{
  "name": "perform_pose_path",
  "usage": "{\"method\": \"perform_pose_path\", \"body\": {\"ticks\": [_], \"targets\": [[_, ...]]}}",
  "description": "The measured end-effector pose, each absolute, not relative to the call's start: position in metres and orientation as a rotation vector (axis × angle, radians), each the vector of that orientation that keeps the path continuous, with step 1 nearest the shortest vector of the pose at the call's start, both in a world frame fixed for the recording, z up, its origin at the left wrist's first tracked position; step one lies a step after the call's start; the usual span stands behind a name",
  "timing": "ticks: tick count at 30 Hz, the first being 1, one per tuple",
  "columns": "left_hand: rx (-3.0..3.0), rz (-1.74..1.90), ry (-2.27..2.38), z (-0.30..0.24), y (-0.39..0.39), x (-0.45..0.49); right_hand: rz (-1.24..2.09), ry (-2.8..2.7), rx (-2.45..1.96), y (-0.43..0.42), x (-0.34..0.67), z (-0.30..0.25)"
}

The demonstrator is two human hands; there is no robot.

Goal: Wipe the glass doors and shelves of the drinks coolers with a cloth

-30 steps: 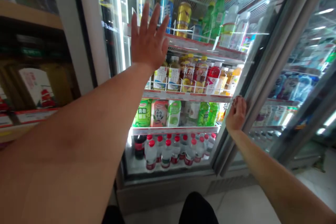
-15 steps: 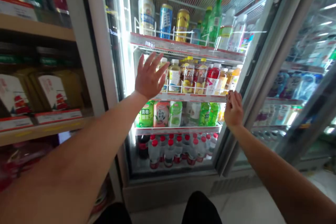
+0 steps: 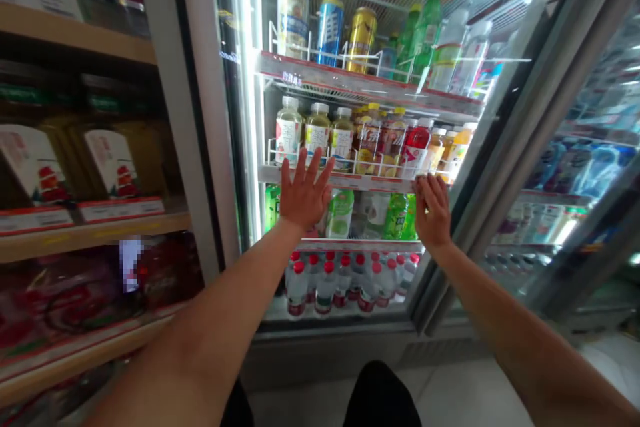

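My left hand (image 3: 305, 192) lies flat with spread fingers against the glass door of a drinks cooler (image 3: 240, 113), level with the price rail of the middle shelf. It covers part of a row of green-labelled drinks. My right hand (image 3: 433, 211) rests with its fingers on the same glass, close to the door's metal frame (image 3: 467, 140). Just behind it stand bottles of orange and red juice (image 3: 383, 143). Neither hand holds anything. Cans (image 3: 330, 30) fill the top shelf, and red-capped water bottles (image 3: 325, 287) stand at the bottom.
A wooden store shelf (image 3: 90, 233) with boxed goods runs along the left of the cooler. A second glass-doored cooler (image 3: 580, 167) stands to the right. Below lies a pale tiled floor (image 3: 465, 393), and my black-trousered knees (image 3: 380, 397) show at the bottom.
My left hand has slid down the glass from the upper shelf to the middle shelf's rail. My right hand has shifted slightly left, and the view has turned a little left.
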State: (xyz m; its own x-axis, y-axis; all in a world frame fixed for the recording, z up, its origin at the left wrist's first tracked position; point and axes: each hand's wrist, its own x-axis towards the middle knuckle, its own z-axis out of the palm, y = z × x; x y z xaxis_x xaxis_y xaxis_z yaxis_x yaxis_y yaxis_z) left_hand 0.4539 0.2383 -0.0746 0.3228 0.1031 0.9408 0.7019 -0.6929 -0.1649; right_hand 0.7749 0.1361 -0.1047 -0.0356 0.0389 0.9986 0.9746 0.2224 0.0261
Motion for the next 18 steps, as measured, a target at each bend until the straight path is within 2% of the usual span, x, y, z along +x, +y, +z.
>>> {"method": "perform_pose_path", "body": {"ticks": [4, 11, 16, 18], "targets": [[-2.065, -1.364, -0.763, -0.072, 0.233, 0.454, -1.042, -1.242, -0.998, 0.150, 0.765, -0.071], [-2.035, -1.347, -0.758, -0.073, 0.231, 0.453, -1.109, -1.539, -0.976, 0.155, 0.690, -0.114], [-2.005, -1.336, -0.732, -0.074, 0.233, 0.452, -1.020, -1.382, -0.967, 0.166, 0.683, -0.067], [-2.017, -1.335, -0.741, -0.074, 0.232, 0.453, -1.033, -1.325, -0.937, 0.169, 0.676, -0.067]]}}
